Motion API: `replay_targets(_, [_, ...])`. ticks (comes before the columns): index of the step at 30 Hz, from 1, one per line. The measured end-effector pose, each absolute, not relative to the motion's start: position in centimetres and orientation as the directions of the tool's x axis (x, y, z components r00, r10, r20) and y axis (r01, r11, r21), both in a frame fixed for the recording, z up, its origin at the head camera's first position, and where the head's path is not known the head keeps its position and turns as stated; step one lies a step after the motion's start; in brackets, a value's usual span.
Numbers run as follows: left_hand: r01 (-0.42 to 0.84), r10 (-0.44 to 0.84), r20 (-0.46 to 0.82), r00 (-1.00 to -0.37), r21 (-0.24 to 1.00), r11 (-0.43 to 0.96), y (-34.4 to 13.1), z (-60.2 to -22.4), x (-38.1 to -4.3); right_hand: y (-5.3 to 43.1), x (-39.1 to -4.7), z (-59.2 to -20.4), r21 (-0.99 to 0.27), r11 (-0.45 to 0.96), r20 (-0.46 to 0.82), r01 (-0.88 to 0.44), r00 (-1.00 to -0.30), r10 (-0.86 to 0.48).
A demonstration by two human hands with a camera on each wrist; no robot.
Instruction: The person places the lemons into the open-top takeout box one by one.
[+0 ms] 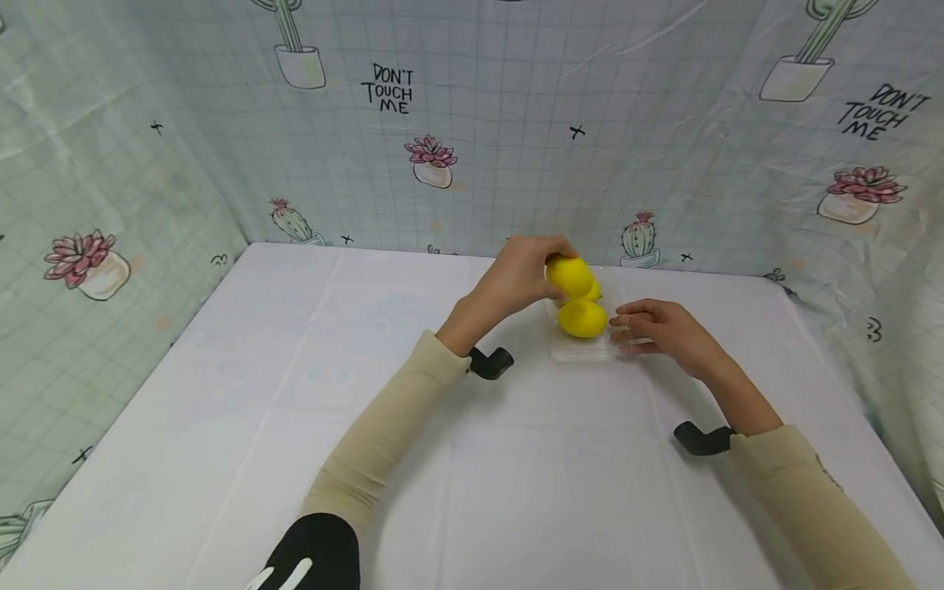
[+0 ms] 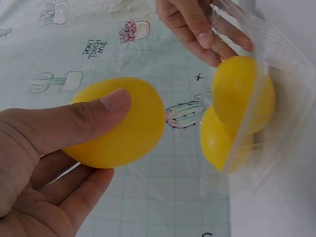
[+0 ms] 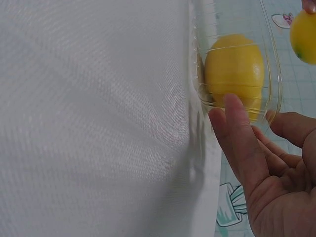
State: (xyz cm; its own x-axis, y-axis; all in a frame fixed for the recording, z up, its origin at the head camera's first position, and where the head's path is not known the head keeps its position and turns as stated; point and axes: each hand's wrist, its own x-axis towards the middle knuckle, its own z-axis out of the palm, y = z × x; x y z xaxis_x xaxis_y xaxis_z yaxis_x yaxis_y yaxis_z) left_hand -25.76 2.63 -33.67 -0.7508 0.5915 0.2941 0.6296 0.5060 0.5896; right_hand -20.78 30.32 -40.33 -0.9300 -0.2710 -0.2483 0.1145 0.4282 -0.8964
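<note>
My left hand (image 1: pixel 525 273) grips a yellow lemon (image 2: pixel 126 123) between the thumb on one side and the fingers on the other. It holds the lemon raised over a clear plastic box (image 1: pixel 578 352). Two more lemons lie side by side inside the box, the nearer lemon (image 1: pixel 583 319) partly covering the other lemon (image 2: pixel 217 140) in the head view. Beside the box's right end is my right hand (image 1: pixel 664 328), fingers loosely extended. Its fingertips (image 3: pixel 234 103) are right at the transparent wall, and the thumb is close to the rim.
A white cloth covers the table (image 1: pixel 354 459), on which the box stands near the back edge. Behind it hangs a curtain (image 1: pixel 501 106) printed with cacti and lettering. Black curved mounts (image 1: pixel 490 363) stick out at both wrists.
</note>
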Motion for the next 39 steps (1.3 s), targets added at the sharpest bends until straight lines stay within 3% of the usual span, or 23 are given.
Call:
replay_targets(12, [0.547,0.588,0.158,-0.794,0.608,0.576,5.8,-33.0,-27.5,30.2,-20.9,-40.3,-0.892,0.442,-0.237,0.098,-0.932,-0.273])
replay_targets(22, [0.539,0.641,0.07,-0.764,0.615,0.576,6.7,-34.0,-28.9,30.0,-20.7,-40.5,-0.893,0.44,-0.244,0.1,-0.928,-0.283])
replay_targets(31, [0.583,0.704,0.07,-0.706,0.622,0.523,6.7,-34.1,-29.9,30.1,-20.7,-40.2,-0.896,0.433,-0.242,0.098,-0.926,-0.29])
replay_targets(39, [0.609,0.715,0.044,-0.698,0.561,0.561,8.3,-34.9,-30.8,30.0,-20.6,-40.0,-0.893,0.438,-0.248,0.106,-0.927,-0.28])
